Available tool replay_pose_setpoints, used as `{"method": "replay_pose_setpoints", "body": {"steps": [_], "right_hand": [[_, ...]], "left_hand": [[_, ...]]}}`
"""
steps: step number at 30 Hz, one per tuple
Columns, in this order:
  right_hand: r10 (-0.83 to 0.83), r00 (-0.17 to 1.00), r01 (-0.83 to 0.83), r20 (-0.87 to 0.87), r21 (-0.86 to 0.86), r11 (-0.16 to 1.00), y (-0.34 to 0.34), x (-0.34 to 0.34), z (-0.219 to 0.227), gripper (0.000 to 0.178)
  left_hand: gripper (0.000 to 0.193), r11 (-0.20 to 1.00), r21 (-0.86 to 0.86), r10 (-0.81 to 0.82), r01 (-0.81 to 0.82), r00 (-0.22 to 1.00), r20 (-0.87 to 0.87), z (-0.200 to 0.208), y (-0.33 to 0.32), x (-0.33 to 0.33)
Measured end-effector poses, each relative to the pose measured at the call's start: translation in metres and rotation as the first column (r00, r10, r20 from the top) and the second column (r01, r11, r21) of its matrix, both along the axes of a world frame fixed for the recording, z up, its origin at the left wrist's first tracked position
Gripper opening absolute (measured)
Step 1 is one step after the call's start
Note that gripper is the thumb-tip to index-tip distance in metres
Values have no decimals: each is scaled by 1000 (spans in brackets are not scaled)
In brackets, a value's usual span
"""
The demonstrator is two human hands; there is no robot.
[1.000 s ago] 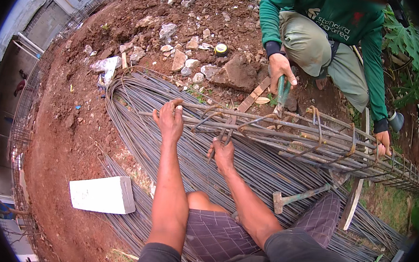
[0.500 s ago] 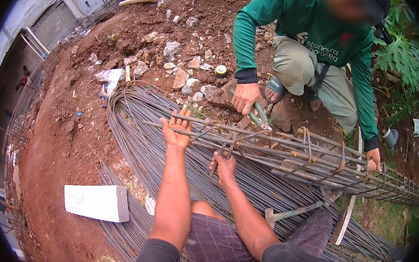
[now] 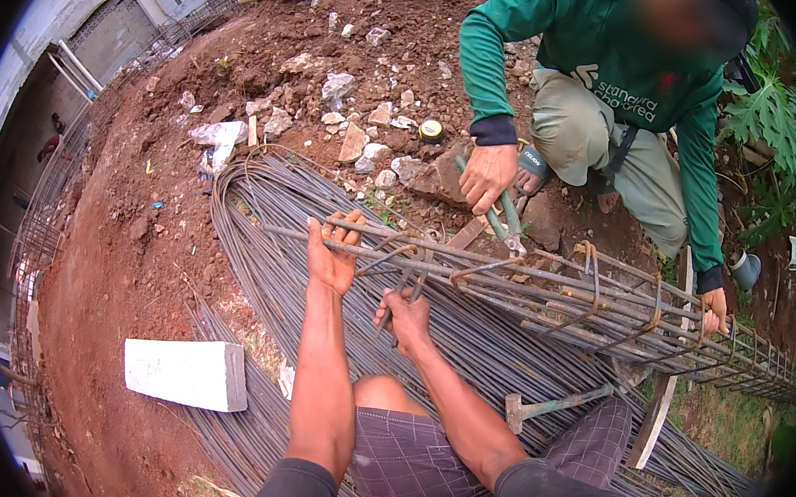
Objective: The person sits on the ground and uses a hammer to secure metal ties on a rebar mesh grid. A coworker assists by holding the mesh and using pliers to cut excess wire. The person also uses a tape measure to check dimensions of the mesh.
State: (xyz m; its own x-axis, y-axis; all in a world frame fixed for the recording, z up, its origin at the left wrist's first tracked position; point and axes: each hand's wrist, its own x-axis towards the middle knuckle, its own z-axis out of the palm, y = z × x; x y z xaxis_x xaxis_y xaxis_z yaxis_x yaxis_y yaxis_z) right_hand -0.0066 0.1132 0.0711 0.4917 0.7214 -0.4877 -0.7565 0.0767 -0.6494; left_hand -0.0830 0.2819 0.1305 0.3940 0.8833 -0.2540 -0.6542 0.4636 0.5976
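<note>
My left hand (image 3: 332, 255) is curled around the free ends of the long steel bars of a rebar cage (image 3: 544, 293), palm up. Lower and to the right, my right hand (image 3: 406, 318) grips the handles of dark metal pincers (image 3: 417, 283). Their upper end reaches the bars beside a loose-looking stirrup (image 3: 384, 259); whether the jaws bite on anything I cannot make out. Opposite me, a co-worker's hand (image 3: 490, 176) holds green-handled pincers (image 3: 509, 222) just above the cage. The co-worker's other hand (image 3: 715, 311) rests on the cage farther right.
Beneath the cage lies a large bundle of bent rebar (image 3: 275, 206). A hammer (image 3: 554, 406) rests on it by my knee. A white block (image 3: 185, 372) sits at left, and a tape measure (image 3: 432, 131) lies among rubble. A wooden strip (image 3: 656, 418) runs under the cage.
My right hand and its pincers have shifted left along the bars, nearer my left hand. The left hand keeps its hold. The co-worker's pincers stay close to the cage.
</note>
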Motion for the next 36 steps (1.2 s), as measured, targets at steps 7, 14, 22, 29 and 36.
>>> {"method": "replay_pose_setpoints", "body": {"steps": [7,14,22,29,36], "right_hand": [[79,987,-75,139,-34,997,6,14,-6,14],[8,992,-10,127,14,1000,23,3,4,13],[523,718,-437,460,-288,852,-101,23,-33,21],[686,721,-685,-97,-243,686,-112,21,-66,56],[757,648,-743,-86,-288,604,-81,16,-65,52]], "left_hand": [[58,999,28,-32,36,992,-118,-1,-5,-7],[50,1000,12,-10,12,985,-171,6,-6,0],[54,999,-40,-19,14,989,-148,-16,-1,-11],[77,971,-23,-158,240,560,-814,-3,-26,-11],[71,705,306,12,640,421,-907,-28,-39,-36]]}}
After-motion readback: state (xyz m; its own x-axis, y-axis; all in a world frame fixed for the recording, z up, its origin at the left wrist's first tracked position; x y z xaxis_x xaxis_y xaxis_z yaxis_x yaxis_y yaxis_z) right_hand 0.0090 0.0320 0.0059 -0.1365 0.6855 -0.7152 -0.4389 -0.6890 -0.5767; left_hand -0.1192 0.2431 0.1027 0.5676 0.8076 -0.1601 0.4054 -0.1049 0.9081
